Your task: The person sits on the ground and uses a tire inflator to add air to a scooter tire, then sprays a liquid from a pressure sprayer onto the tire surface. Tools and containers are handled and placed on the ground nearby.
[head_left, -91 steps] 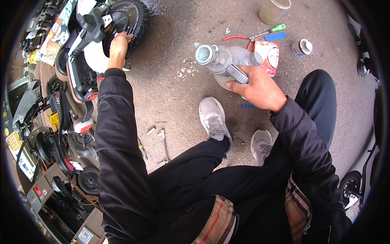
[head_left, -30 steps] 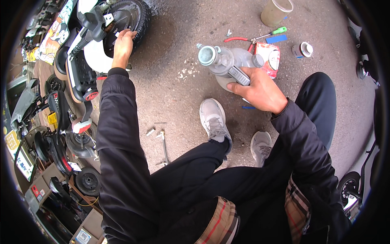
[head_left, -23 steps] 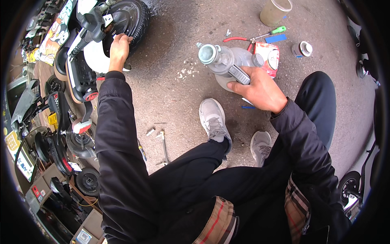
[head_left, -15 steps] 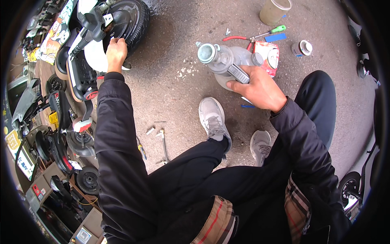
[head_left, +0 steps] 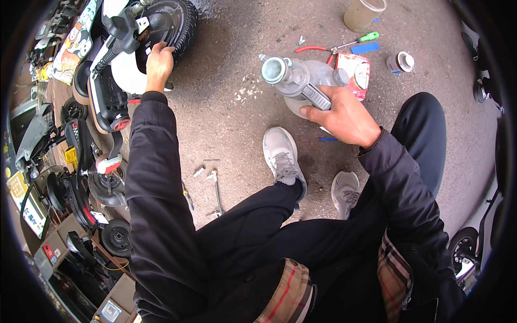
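My left hand (head_left: 159,63) reaches far forward and grips the black tyre of a small scooter wheel (head_left: 173,21). The wheel belongs to a white and black scooter (head_left: 110,81) lying at the upper left. My right hand (head_left: 344,112) is shut on the grey trigger handle of a clear plastic pressure sprayer bottle (head_left: 295,81), held tilted above the ground with its grey cap pointing left. My two grey sneakers (head_left: 282,157) stand on the rough asphalt below the bottle.
A wrench (head_left: 216,188) and small metal bits lie on the asphalt near my left knee. Farther off are a tan cup (head_left: 363,13), pliers and a green-handled screwdriver (head_left: 344,45), a red-and-white packet (head_left: 355,70) and a small tin (head_left: 400,61). Scooter parts and wheels (head_left: 86,188) crowd the left side.
My left hand has slid along the tyre, from higher on the wheel to its near edge. The sprayer in my right hand has barely shifted.
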Demonstrator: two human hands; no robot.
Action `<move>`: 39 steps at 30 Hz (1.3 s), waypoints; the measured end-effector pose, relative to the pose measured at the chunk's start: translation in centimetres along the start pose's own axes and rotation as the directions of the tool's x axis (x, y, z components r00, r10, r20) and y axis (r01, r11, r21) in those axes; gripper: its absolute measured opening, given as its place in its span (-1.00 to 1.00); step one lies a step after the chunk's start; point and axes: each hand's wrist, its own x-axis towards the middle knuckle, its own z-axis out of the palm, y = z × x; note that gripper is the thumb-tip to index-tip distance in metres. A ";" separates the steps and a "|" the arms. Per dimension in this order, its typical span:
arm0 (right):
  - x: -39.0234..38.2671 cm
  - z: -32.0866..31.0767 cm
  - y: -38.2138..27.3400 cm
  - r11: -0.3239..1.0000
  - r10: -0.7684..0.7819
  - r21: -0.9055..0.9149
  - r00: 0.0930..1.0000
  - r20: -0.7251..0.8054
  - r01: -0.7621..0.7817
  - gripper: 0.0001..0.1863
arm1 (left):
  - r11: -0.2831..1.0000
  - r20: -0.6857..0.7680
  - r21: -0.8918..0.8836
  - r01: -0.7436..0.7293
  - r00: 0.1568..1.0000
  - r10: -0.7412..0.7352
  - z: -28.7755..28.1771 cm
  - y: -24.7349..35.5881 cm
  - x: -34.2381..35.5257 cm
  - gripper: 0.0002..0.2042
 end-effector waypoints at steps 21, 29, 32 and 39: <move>-0.2 0.0 0.3 1.000 0.030 -0.006 0.999 0.017 -0.029 -0.61 | 0.991 -0.141 0.134 0.013 0.990 0.006 -1.7 1.7 -1.6 -0.53; -0.2 -0.1 -0.2 1.000 0.022 -0.004 1.000 0.015 -0.022 -0.61 | 0.991 -0.067 0.128 -0.026 0.997 0.034 -0.3 3.6 -2.3 -0.54; -0.2 -0.3 -0.2 0.999 0.048 -0.016 0.999 0.006 -0.048 -0.61 | 0.986 -0.066 0.166 -0.024 0.997 0.035 -0.8 3.2 -2.4 -0.58; -0.3 -0.4 -0.1 1.000 0.025 -0.016 1.000 -0.002 -0.025 -0.61 | 0.969 -0.043 0.233 0.079 0.997 -0.070 -2.8 0.7 -1.8 -0.63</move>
